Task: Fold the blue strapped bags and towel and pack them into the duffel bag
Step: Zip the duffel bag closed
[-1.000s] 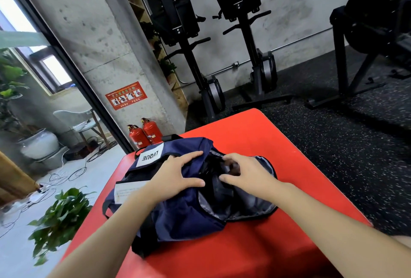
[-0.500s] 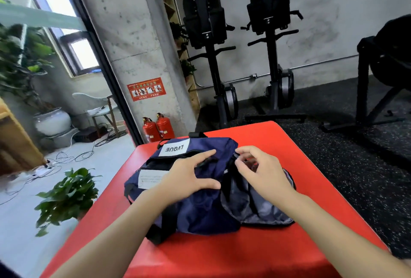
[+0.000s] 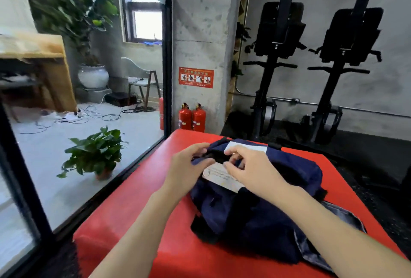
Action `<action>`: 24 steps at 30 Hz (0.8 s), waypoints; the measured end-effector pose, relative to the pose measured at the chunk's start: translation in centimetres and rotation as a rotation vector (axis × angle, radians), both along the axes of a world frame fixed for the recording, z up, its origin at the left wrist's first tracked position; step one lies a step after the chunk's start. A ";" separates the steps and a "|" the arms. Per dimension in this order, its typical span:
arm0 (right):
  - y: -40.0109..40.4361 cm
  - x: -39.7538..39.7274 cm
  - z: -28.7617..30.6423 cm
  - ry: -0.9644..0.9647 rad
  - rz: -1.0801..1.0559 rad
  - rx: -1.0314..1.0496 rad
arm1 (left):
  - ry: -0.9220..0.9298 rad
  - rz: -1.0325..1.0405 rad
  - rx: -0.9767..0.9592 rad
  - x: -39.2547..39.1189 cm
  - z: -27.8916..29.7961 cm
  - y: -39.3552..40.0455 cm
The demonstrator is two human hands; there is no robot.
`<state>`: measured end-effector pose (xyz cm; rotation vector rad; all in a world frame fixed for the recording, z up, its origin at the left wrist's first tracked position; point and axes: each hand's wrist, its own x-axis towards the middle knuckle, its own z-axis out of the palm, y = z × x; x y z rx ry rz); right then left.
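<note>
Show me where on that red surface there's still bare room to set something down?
The red surface is bare on the left, between the duffel bag and the glass-side edge, and in a near strip under the forearms. It is crowded at the bag's far end, where the left hand and right hand work.

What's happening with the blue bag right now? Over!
Left hand grips the duffel bag at its far end. Right hand fingers pinch there too. Bag lies on red table. Nothing in the way.

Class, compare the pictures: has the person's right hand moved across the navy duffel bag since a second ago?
Yes. The right hand has shifted from the navy duffel bag's grey-lined opening toward its white label end.
</note>
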<state>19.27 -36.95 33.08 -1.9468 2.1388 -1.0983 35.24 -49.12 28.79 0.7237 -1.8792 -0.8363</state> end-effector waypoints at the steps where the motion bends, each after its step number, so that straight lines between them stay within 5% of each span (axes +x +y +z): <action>1: -1.5 0.5 0.1 0.039 0.003 0.025 | 0.033 0.023 0.014 0.5 -0.6 -1.4; 13: -13.5 1.0 0.3 0.339 -0.102 0.268 | -0.180 0.088 -0.012 -0.1 -6.0 -12.8; 24: -19.9 -1.0 -1.2 0.520 -0.050 0.614 | -0.236 -0.038 0.034 -2.1 -7.9 -14.6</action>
